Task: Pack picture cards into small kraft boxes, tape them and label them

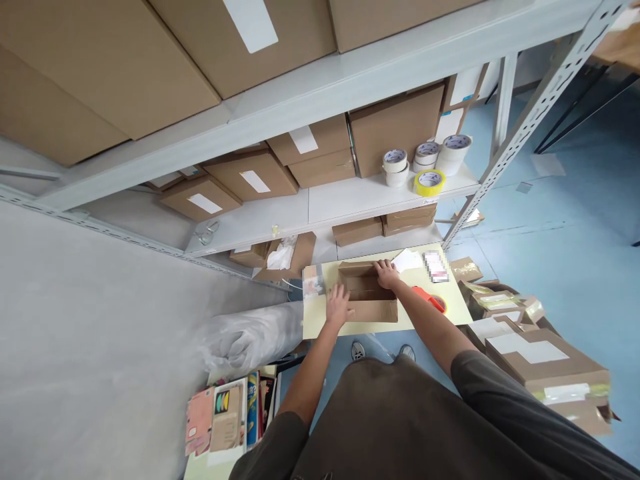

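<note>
An open cardboard box rests on the pale yellow tabletop in front of me; its inside shows nothing but brown cardboard. My left hand grips the box's left end, fingers bent over the edge. At the far right corner, my right hand holds the wall, with its thumb side partly hidden. Close to my right forearm lies an orange-red tape dispenser with a yellow roll. Beyond that hand are white paper sheets and a blurred-out flat item.
Metal shelving with cartons and tape rolls rises behind the table. A plastic-wrapped roll stands at the left, above books. Used cartons are piled on the floor at the right.
</note>
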The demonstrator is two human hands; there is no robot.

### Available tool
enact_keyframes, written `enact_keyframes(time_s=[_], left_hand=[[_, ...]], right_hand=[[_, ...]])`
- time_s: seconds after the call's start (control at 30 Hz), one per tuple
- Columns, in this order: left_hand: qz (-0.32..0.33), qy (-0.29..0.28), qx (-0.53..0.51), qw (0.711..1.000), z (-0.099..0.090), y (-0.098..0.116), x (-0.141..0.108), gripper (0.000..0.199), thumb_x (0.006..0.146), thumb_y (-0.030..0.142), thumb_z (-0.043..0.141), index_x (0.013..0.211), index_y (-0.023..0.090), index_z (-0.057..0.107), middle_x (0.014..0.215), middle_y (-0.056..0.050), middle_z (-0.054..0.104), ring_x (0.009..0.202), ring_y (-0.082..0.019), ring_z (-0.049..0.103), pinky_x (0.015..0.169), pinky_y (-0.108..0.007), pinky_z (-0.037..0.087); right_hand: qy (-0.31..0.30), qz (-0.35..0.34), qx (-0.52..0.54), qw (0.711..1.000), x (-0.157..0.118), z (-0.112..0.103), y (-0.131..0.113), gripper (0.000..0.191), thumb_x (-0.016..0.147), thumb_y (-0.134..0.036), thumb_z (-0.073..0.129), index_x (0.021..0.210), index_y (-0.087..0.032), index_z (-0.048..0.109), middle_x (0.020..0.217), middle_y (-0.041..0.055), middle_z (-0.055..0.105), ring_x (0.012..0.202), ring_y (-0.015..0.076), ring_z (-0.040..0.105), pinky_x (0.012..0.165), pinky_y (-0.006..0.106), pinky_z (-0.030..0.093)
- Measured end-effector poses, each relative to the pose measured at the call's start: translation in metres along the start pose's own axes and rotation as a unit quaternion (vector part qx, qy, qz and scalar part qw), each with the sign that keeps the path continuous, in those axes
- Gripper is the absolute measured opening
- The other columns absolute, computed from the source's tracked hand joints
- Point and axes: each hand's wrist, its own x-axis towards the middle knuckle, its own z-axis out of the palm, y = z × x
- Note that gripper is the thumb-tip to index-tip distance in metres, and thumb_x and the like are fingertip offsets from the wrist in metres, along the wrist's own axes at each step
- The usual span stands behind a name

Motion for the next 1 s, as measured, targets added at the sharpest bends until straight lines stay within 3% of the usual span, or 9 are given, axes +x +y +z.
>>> enact_keyframes(time_s=[0.1, 0.17, 0.3, 0.4, 0.53, 0.63, 0.73, 0.83, 1.0], left_hand=[[-0.129, -0.003, -0.020, 0.991, 0.002, -0.008, -0.006, 0.097, 0.080, 0.068, 0.078, 0.162, 0.026, 0.047, 0.174, -0.013, 0.030, 0.163, -0.046, -0.002, 0.129, -0.066, 0.008], [-0.171, -0.008, -0.038, 0.985, 0.003, -0.013, -0.002, 0.104, 0.078, 0.073, 0.076, 0.165, 0.026, 0.042, 0.176, -0.011, 0.027, 0.163, -0.045, -0.013, 0.129, -0.068, 0.003], [-0.232, -0.025, -0.095, 0.968, 0.009, -0.020, 0.009, 0.115, 0.071, 0.075, 0.080, 0.167, 0.028, 0.038, 0.174, -0.011, 0.032, 0.163, -0.044, -0.016, 0.128, -0.067, 0.009], [-0.252, -0.058, -0.201, 0.945, 0.024, -0.022, 0.011, 0.125, 0.066, 0.071, 0.087, 0.169, 0.025, 0.032, 0.167, -0.016, 0.044, 0.164, -0.045, 0.009, 0.125, -0.059, 0.027], [-0.237, -0.044, -0.370, 0.897, 0.050, -0.016, 0.005, 0.118, 0.075, 0.063, 0.085, 0.170, 0.022, 0.028, 0.159, -0.016, 0.056, 0.145, -0.036, 0.053, 0.112, -0.041, 0.046], [-0.248, 0.000, -0.401, 0.882, 0.062, -0.007, 0.003, 0.107, 0.082, 0.057, 0.082, 0.169, 0.024, 0.029, 0.158, -0.014, 0.057, 0.140, -0.031, 0.059, 0.109, -0.035, 0.047], [-0.261, 0.004, -0.386, 0.885, 0.065, -0.003, 0.004, 0.103, 0.086, 0.052, 0.080, 0.170, 0.024, 0.028, 0.159, -0.014, 0.056, 0.137, -0.030, 0.060, 0.107, -0.034, 0.048], [-0.265, -0.013, -0.368, 0.891, 0.063, -0.002, 0.004, 0.102, 0.086, 0.048, 0.079, 0.170, 0.024, 0.026, 0.161, -0.015, 0.054, 0.138, -0.030, 0.060, 0.106, -0.034, 0.048], [-0.267, -0.018, -0.346, 0.899, 0.062, -0.002, 0.004, 0.102, 0.086, 0.049, 0.078, 0.170, 0.024, 0.026, 0.159, -0.014, 0.056, 0.136, -0.029, 0.061, 0.106, -0.034, 0.048]], right_hand=[[0.008, -0.007, 0.014, 1.000, 0.001, 0.001, 0.002, 0.076, 0.088, -0.018, 0.048, 0.163, -0.020, 0.037, 0.160, 0.0174, 0.043, 0.147, 0.0380, 0.027, 0.120, 0.056, 0.024], [0.013, -0.012, 0.025, 1.000, 0.001, 0.000, 0.003, 0.073, 0.089, -0.016, 0.048, 0.161, -0.019, 0.040, 0.157, 0.0179, 0.046, 0.144, 0.0376, 0.031, 0.119, 0.054, 0.027], [0.010, -0.023, 0.051, 0.998, 0.004, -0.003, 0.010, 0.071, 0.089, -0.013, 0.048, 0.160, -0.020, 0.044, 0.153, 0.0184, 0.052, 0.139, 0.0367, 0.040, 0.117, 0.051, 0.034], [0.008, -0.043, 0.100, 0.994, 0.006, -0.005, 0.021, 0.070, 0.089, -0.013, 0.050, 0.158, -0.021, 0.050, 0.151, 0.0167, 0.057, 0.137, 0.0355, 0.045, 0.116, 0.049, 0.038], [0.042, -0.078, 0.198, 0.976, 0.007, -0.007, 0.038, 0.061, 0.090, -0.017, 0.053, 0.150, -0.017, 0.060, 0.147, 0.0139, 0.063, 0.138, 0.0308, 0.049, 0.119, 0.044, 0.040], [0.063, -0.058, 0.270, 0.959, 0.007, -0.008, 0.045, 0.046, 0.100, -0.032, 0.049, 0.140, -0.020, 0.068, 0.141, 0.0111, 0.069, 0.134, 0.0284, 0.057, 0.116, 0.041, 0.043], [0.068, -0.036, 0.294, 0.953, 0.007, -0.010, 0.046, 0.056, 0.110, -0.048, 0.029, 0.135, -0.023, 0.071, 0.134, 0.0092, 0.073, 0.127, 0.0270, 0.063, 0.111, 0.038, 0.047], [0.051, -0.062, 0.222, 0.972, 0.004, -0.012, 0.044, 0.062, 0.109, -0.059, 0.029, 0.149, -0.025, 0.062, 0.148, 0.0088, 0.065, 0.141, 0.0285, 0.053, 0.117, 0.040, 0.041], [-0.020, -0.085, 0.055, 0.995, -0.003, -0.008, 0.036, 0.091, 0.097, -0.076, 0.048, 0.172, -0.031, 0.022, 0.179, 0.0092, 0.018, 0.164, 0.0374, 0.010, 0.128, 0.058, 0.020]])
